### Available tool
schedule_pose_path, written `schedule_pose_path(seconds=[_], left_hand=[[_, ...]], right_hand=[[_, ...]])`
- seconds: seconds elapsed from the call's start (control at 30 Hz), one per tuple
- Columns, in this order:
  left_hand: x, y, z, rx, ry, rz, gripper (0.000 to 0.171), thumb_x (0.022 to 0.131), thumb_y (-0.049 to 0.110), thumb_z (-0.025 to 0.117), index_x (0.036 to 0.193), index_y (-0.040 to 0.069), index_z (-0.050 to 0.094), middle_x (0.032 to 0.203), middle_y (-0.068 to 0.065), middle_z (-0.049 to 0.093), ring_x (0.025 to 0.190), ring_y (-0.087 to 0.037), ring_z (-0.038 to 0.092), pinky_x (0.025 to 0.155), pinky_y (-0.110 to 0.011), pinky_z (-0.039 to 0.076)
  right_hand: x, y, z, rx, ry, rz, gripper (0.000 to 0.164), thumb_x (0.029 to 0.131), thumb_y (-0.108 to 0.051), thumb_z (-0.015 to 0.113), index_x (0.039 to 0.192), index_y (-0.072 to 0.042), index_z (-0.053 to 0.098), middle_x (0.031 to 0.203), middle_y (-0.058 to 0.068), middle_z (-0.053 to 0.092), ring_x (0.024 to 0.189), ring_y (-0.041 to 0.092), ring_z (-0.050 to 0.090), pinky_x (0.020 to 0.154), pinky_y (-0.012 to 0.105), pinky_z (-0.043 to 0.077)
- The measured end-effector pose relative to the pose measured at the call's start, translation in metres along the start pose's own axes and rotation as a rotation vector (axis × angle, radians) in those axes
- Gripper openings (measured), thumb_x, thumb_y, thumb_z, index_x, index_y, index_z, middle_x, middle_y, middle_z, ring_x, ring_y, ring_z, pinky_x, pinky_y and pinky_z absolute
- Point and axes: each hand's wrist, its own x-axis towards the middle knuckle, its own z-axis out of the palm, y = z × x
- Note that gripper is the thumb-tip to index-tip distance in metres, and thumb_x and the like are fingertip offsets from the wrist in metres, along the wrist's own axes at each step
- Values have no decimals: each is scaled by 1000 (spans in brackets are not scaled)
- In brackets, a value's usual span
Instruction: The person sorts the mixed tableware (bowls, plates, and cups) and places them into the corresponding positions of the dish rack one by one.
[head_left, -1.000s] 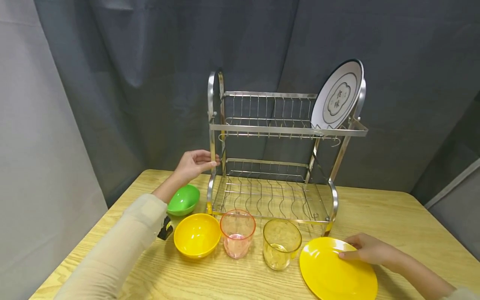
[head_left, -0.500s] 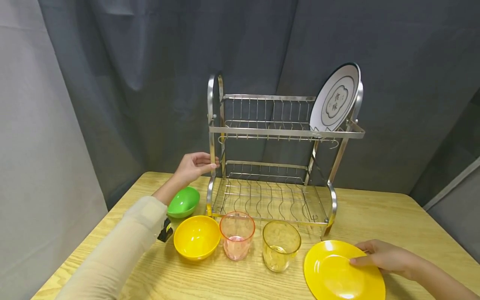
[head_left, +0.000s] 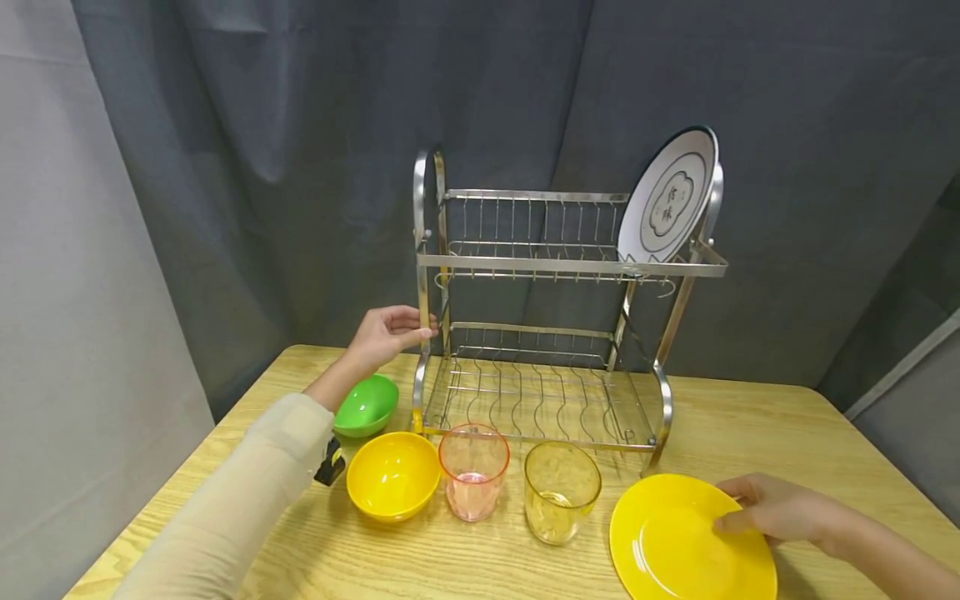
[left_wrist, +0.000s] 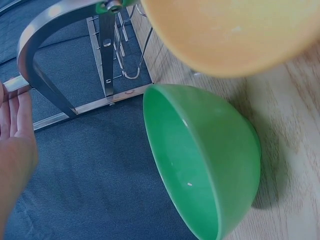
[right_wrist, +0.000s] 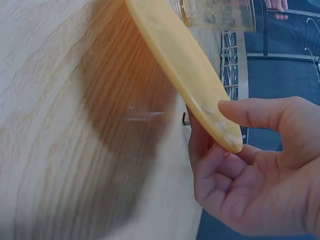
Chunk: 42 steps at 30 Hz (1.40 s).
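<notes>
Head view: the right hand holds the yellow plate at the near right of the worktop, its grip pinching the right rim between thumb and fingers. From the right wrist, that rim is up off the wood, with a shadow below it. The lower frame edge cuts the plate off.

Behind it, wood runs from the rack out to the slanting right edge, and the back edge meets a dark curtain. The worktop's front edge is out of frame.

The left hand grips the rack's left front post, thumb in front and fingers behind, so its grip is pinching metal. Pale sleeve and wrist cover part of the green bowl.

Between plate and rack, room is tight: the right front foot stands just behind the plate's far rim. Left of the plate, just beside it, stands the yellow glass, then the pink glass, then the yellow bowl; whether those last two touch, I cannot tell. These line the rack's front.

On the upper tier, the white plate leans at the right end. Dark characters sit inside a flower-shaped outline at its centre, too small to read surely.
</notes>
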Motion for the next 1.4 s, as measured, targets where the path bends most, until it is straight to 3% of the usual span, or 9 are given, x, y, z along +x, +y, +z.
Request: schedule_pose_path(seconds=[0.13, 0.37, 0.53, 0.63, 0.83, 0.9, 1.1, 1.3, 1.4], left_hand=[[0, -1, -2, -11, 0, 32, 33, 89, 15, 72, 116, -3, 66, 117, -16, 72, 96, -11, 73, 91, -28, 59], [41, -70, -13, -37, -24, 119, 38, 86, 30, 76, 116, 9, 70, 117, -5, 74, 103, -17, 73, 89, -28, 60], [65, -115, -19, -1, 7, 114, 39, 84, 36, 77, 118, 17, 69, 118, 0, 74, 103, -14, 73, 89, -27, 60], [68, -123, -20, -30, 8, 116, 38, 83, 38, 78, 116, 23, 70, 117, 4, 74, 104, -13, 73, 89, -27, 60], [63, -117, -18, -4, -14, 126, 41, 86, 34, 76, 120, 13, 69, 120, -5, 73, 104, -17, 73, 88, -25, 60], [46, -93, -15, -24, -28, 116, 38, 88, 28, 74, 120, 8, 68, 120, -8, 73, 105, -18, 72, 90, -27, 59], [37, -75, -11, -12, -22, 101, 45, 84, 39, 76, 118, 11, 69, 118, -3, 74, 103, -15, 73, 86, -23, 60], [11, -23, -4, -24, -18, 34, 37, 87, 23, 75, 116, 3, 68, 119, -12, 72, 107, -25, 71, 94, -36, 59], [28, -52, -6, -1, -22, 67, 41, 86, 32, 75, 117, 6, 68, 120, -11, 72, 107, -25, 72, 92, -31, 59]], right_hand=[[-2, -13, 0, -103, 80, 54, 52, 95, -14, 62, 128, 23, 44, 114, 19, 68, 99, 25, 67, 83, 45, 61], [-4, -32, -1, -211, 162, 79, 52, 92, -22, 68, 125, 15, 52, 115, 23, 68, 99, 25, 68, 82, 47, 61], [-5, -46, 1, -313, 264, -16, 40, 90, -19, 70, 118, 8, 61, 106, 13, 73, 92, 19, 65, 80, 38, 60], [-6, -53, 3, -372, 323, -67, 34, 90, -19, 70, 113, 5, 64, 100, 7, 74, 86, 14, 62, 75, 29, 57], [-11, -62, 9, -458, 420, -137, 28, 88, -18, 73, 108, 2, 68, 98, 8, 76, 81, 12, 65, 73, 26, 57], [-13, -66, 10, -489, 464, -178, 27, 86, -15, 74, 106, 3, 69, 97, 10, 76, 80, 12, 67, 73, 28, 60], [-25, -83, 8, -541, 640, -271, 28, 84, -11, 76, 102, 9, 71, 89, 17, 76, 74, 22, 73, 64, 30, 62], [-43, -103, -1, -558, 729, -229, 37, 84, -18, 77, 110, 8, 70, 90, 18, 76, 76, 26, 73, 61, 27, 61], [-49, -110, -3, -551, 738, -212, 38, 85, -20, 77, 110, 7, 70, 90, 16, 76, 76, 24, 72, 59, 21, 58]])
